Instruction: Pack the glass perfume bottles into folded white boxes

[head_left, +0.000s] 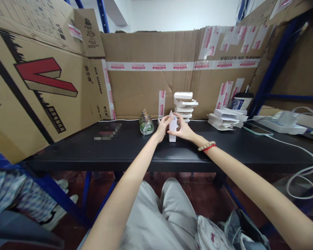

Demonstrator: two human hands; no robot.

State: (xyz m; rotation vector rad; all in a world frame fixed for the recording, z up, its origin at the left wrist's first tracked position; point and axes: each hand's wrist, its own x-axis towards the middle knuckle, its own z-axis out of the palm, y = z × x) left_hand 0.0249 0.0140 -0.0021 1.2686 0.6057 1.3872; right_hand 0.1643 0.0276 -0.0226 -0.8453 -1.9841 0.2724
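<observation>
A small white box [173, 133] stands upright on the black table, its upper end between my two hands. On its left side my left hand [163, 129] is closed, fingers against the box near its top. From the right my right hand [184, 128] grips it, thumb across the near face and fingers over the upper edge. A pointed white flap shows at the top. Left of my hands sits a glass bottle [146, 125] with green inside. Just behind them rises a stack of white boxes [184, 104].
More white boxes [225, 119] lie at the right, near a lidded paper cup [242, 100], a phone [258, 129] and a white power strip [281, 125] with cables. Cardboard walls [146, 48] enclose the table's back and left. Another person's legs [23, 194] show at lower left.
</observation>
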